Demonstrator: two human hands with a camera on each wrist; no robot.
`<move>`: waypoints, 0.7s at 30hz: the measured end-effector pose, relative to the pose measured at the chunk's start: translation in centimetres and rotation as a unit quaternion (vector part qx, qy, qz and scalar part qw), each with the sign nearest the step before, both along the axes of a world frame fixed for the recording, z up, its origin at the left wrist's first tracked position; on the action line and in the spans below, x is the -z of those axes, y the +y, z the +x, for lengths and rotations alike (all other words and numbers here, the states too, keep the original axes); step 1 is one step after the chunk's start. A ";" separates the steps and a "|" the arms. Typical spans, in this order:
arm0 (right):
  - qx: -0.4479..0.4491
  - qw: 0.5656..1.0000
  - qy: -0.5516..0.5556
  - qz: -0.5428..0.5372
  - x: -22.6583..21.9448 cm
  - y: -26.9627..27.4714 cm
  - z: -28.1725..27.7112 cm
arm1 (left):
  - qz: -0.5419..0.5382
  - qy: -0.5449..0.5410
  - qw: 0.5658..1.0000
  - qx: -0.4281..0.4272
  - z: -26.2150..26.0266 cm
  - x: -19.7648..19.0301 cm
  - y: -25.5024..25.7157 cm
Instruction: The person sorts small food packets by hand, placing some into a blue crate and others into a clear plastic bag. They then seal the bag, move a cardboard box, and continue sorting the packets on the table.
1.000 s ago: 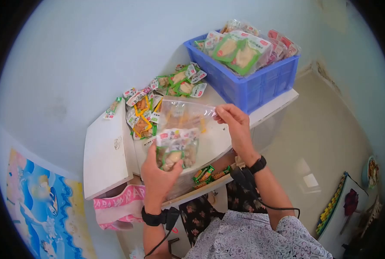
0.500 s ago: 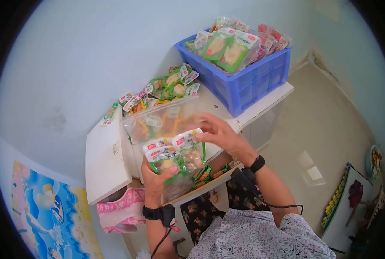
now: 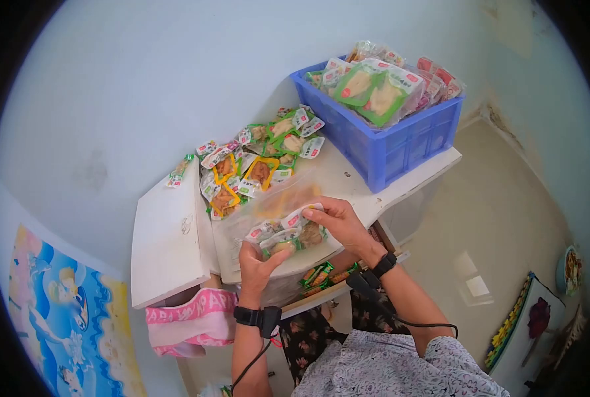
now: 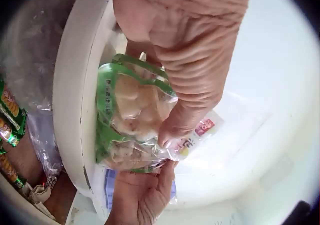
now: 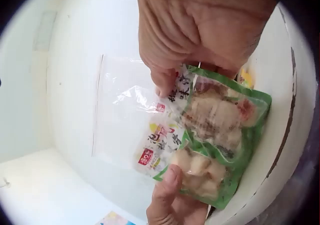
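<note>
Green-and-white food packets (image 3: 283, 243) (image 5: 212, 120) lie side by side between both hands, with pale pieces showing through their windows (image 4: 135, 105). My left hand (image 3: 258, 270) (image 4: 185, 40) (image 5: 172, 202) grips their left side, thumb on top. On the right side my right hand (image 3: 343, 226) (image 5: 200, 27) (image 4: 142, 197) pinches the upper corner between thumb and fingers. A clear plastic bag (image 3: 232, 228) (image 5: 117, 115) extends beyond the packets' printed ends; I cannot tell how far it encloses them. The fingers under the packets are mostly hidden.
Loose yellow- and green-edged packets (image 3: 258, 173) are heaped at the back of the white table (image 3: 348, 165). A blue crate (image 3: 411, 145) full of packets stands at the back right. Below the table edge, an open drawer (image 3: 331, 286) holds small green packets; pink cloth (image 3: 192, 317) hangs left.
My right hand has gone from the bag's raised edge to the packets' right side and now pinches there. The bag has dropped lower, and the packets lie flatter between both hands.
</note>
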State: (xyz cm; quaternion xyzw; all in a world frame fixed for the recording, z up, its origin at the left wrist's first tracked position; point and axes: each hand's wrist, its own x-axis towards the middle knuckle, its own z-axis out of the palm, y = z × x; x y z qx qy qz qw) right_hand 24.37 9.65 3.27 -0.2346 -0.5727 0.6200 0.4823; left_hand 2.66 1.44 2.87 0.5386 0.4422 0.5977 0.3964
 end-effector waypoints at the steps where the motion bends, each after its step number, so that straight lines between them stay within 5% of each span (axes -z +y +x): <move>1: 0.006 1.000 0.013 -0.002 0.5 0.2 -0.5 | 0.014 -0.001 1.000 -0.006 0.0 -0.1 0.2; 11: 0.024 0.998 0.042 -0.034 0.1 -0.8 -0.9 | -0.025 0.056 0.994 -0.093 -1.7 0.0 0.1; 17: 0.013 0.999 0.011 0.043 -1.4 0.6 -0.2 | 0.055 0.129 0.982 -0.126 -0.8 -2.1 -0.5; 21: 0.014 0.999 -0.014 0.048 -2.1 1.0 0.0 | 0.060 0.082 0.988 -0.117 -1.3 -1.4 -0.4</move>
